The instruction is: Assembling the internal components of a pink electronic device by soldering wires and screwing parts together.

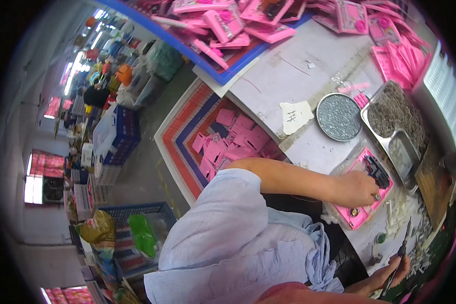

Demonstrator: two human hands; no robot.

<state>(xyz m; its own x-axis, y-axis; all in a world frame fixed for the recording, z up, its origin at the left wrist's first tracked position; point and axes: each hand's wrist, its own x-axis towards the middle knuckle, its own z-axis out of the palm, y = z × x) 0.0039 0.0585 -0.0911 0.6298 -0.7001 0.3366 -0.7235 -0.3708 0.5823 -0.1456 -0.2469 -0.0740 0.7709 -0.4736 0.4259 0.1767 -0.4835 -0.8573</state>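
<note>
An open pink plastic case (357,220) lies on the worktable with dark parts (377,171) at its far end and a small round metal part (354,212) at its near end. My left hand (357,188) rests over the case's middle, fingers bent and closed at the tips. A tiny greenish glint shows by the fingertips, too small to name. Lower right, my right hand (394,271) is wrapped round a soldering iron (402,250), a slim dark tool whose thin tip points up and away from the hand, apart from the case.
A round dish of small silver pieces (338,117) and a metal tray of thin brownish pieces (395,109) stand beyond the case. Pink cases fill a blue-edged tray (215,76) and a crate (175,131). White scraps (397,215) and a small bottle (380,238) lie nearby.
</note>
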